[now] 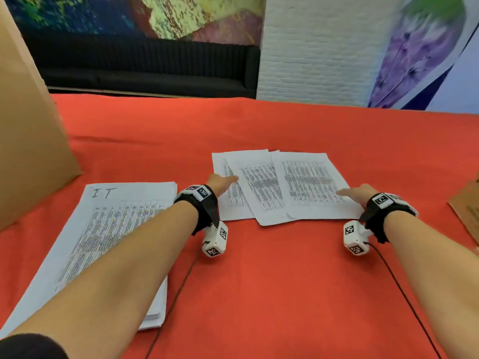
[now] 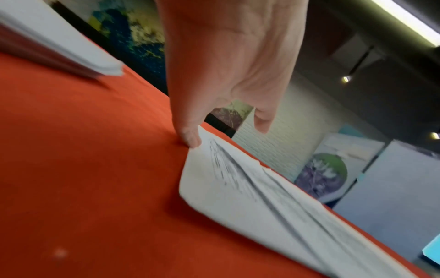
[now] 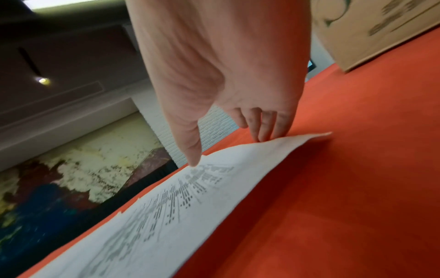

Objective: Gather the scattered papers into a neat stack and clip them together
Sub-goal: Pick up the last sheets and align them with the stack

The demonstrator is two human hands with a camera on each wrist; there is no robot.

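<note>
Three loose printed papers (image 1: 280, 185) lie fanned and overlapping near the middle of the red tablecloth (image 1: 259, 268), in front of you. Your left hand (image 1: 220, 183) reaches to the left edge of the fan: in the left wrist view its thumb sits at the edge of the leftmost sheet (image 2: 250, 197), which is lifted and curled off the cloth there, but you cannot tell from these pictures whether the hand is pinching the sheet or only pushing against it. Your right hand (image 1: 359, 193) lies on the right side of the fan with its fingers straight and relaxed, fingertips (image 3: 266, 131) pressing at the edge of the rightmost sheet (image 3: 166, 216), which bows up a little off the cloth. To your left, apart from the fan, a thick stack of printed pages (image 1: 108, 242) marked "IT" at the top rests under your left forearm. A brown cardboard panel (image 1: 28, 125) stands at the far left.
</note>
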